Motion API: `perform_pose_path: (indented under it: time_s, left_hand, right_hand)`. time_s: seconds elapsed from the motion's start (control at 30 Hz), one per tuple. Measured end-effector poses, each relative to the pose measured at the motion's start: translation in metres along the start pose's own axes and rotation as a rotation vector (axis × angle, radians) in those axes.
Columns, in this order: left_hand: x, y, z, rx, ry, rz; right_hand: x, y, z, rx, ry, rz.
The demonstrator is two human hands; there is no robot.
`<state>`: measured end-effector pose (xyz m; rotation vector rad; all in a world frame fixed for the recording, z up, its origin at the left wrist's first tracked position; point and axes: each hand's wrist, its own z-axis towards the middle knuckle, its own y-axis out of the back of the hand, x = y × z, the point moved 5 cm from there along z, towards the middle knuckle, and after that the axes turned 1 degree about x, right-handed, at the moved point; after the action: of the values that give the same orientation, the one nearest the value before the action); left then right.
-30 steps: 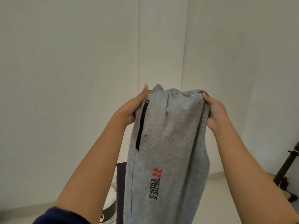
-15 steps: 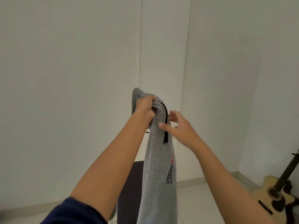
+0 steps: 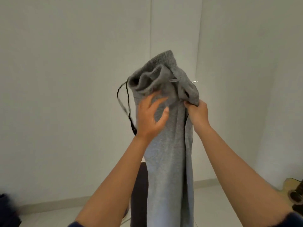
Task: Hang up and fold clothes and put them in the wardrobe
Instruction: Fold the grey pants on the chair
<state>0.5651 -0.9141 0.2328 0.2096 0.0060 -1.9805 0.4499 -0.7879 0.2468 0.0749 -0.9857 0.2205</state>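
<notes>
A pair of grey sweatpants [image 3: 170,153] is held up in the air in front of a pale wall [image 3: 65,79], waistband uppermost and legs hanging straight down out of view at the bottom edge. The ribbed waistband [image 3: 165,61] is bunched and slumped open at the top. The left hand [image 3: 151,115] is laid against the cloth just below the waistband, its fingers spread and fairly straight, nothing being clasped. The right hand [image 3: 197,112] is clenched on a fold of the sweatpants at their right side, just under the slumped waistband. A black drawstring [image 3: 127,102] is seen hanging in a loop off the left of the waistband, blurred. A small metal zip pull [image 3: 194,81] sticks out at the upper right, and a black zip [image 3: 186,123] runs down beside the right hand. Behind the legs, a dark piece of furniture [image 3: 139,185] is partly hidden, standing on the pale floor [image 3: 221,202].
</notes>
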Motion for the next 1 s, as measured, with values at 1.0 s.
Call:
perform_pose_path:
  time_s: [1.0]
  left_hand:
    - [0.046, -0.050, -0.036, -0.013, 1.366, -1.235]
  right_hand:
    - [-0.091, 0.055, -0.042, 0.227, -0.633, 0.444]
